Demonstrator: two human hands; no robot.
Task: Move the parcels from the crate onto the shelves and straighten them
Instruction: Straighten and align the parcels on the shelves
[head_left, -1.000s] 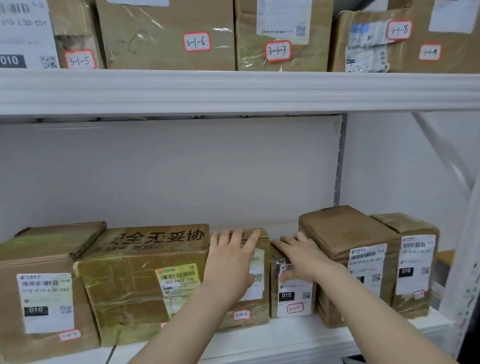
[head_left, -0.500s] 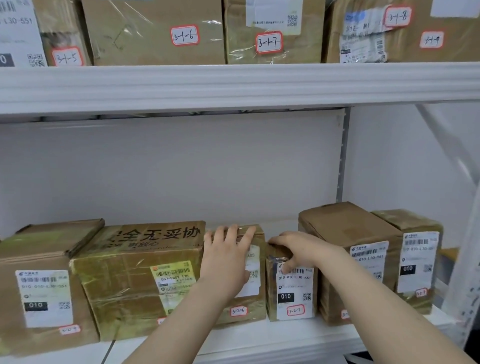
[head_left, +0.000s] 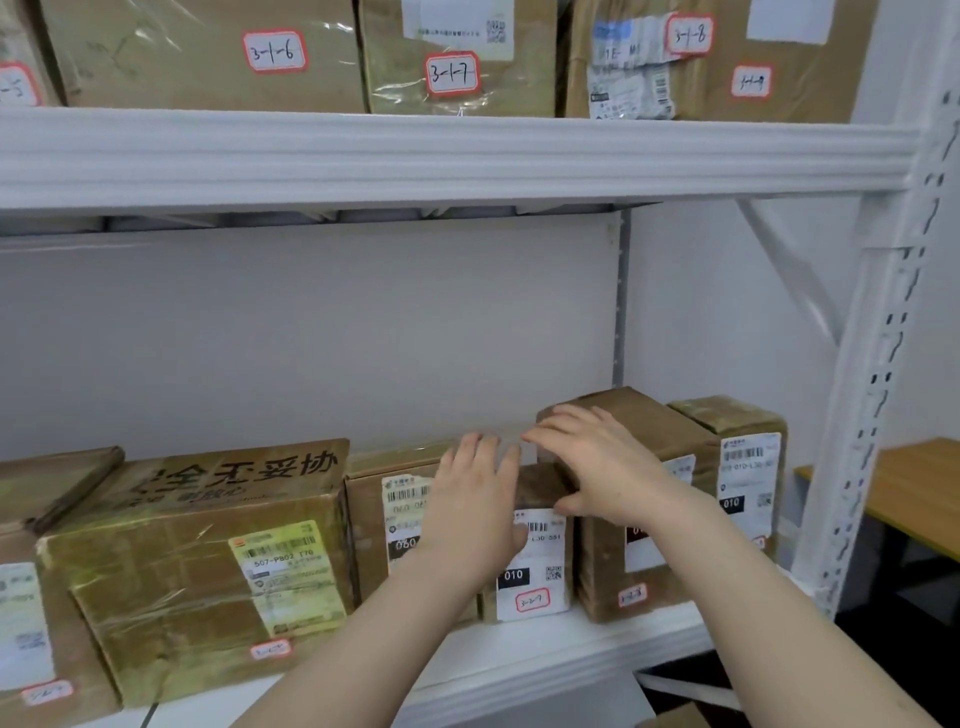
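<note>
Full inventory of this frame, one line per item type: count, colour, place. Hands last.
upper-shelf parcels: at least four, brown cardboard, in a row on the upper shelf, red-bordered tags read 3-1-6, 3-1-7, 3-1-8.
lower-shelf parcels: six, brown cardboard with white labels, in a row on the lower shelf.
small parcel: one of those six, brown, white label tagged 3-2-7, between both hands.
shelving rack: one, white metal, two shelves visible, perforated upright at right.
wooden table: one, tan, behind the rack at right.
left hand: flat against the parcel fronts left of the small parcel.
right hand: on the small parcel's top.
</note>
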